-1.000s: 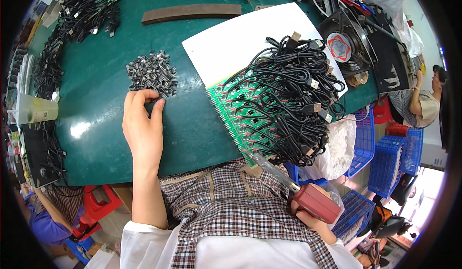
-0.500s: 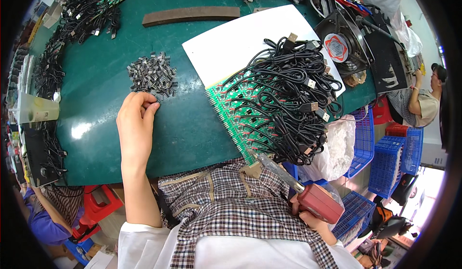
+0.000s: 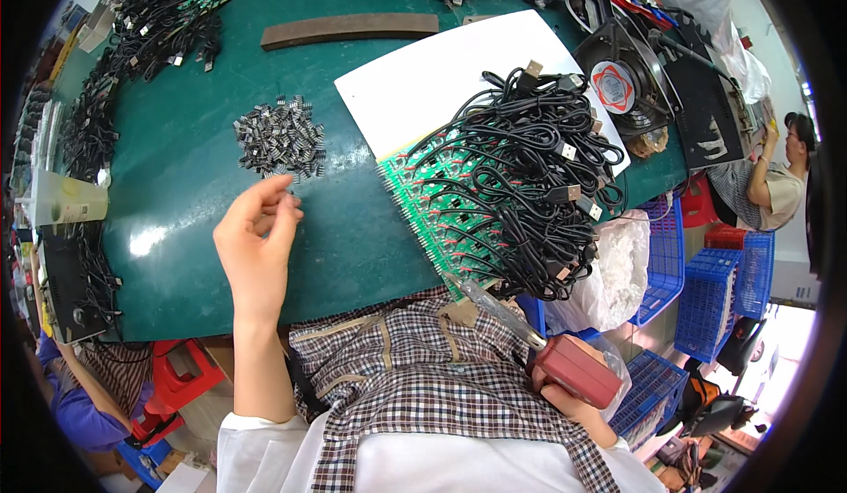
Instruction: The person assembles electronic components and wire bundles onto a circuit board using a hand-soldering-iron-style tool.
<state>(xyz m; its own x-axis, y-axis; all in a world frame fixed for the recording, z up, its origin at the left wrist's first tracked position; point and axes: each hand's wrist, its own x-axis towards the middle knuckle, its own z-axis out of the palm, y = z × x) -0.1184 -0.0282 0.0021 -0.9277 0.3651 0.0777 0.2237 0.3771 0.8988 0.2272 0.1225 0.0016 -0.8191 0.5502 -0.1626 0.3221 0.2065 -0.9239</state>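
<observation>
My left hand (image 3: 258, 239) is just in front of a pile of small black connectors with metal pins (image 3: 281, 137). Its thumb and forefinger pinch a tiny dark piece that looks like one of those connectors, partly hidden by the fingers. At the lower right, my right hand (image 3: 565, 401) grips the red handle of a soldering gun (image 3: 578, 371). The gun's long metal barrel points up and left, its tip at the near corner of a row of green circuit boards (image 3: 423, 202). Black USB cables (image 3: 547, 184) run from the boards in a heap to the right.
Under the boards lies a white sheet (image 3: 441, 83) on the green table (image 3: 176, 255). A dark bar (image 3: 351, 29) sits at the back, and a black fan (image 3: 622, 87) stands right of the cables. More cables (image 3: 93, 127) line the left edge. Blue crates (image 3: 715, 290) and a co-worker (image 3: 776, 175) are at right.
My left hand has drawn back from the connector pile and shifted slightly right, with fingertips raised. The soldering gun has moved slightly up and left.
</observation>
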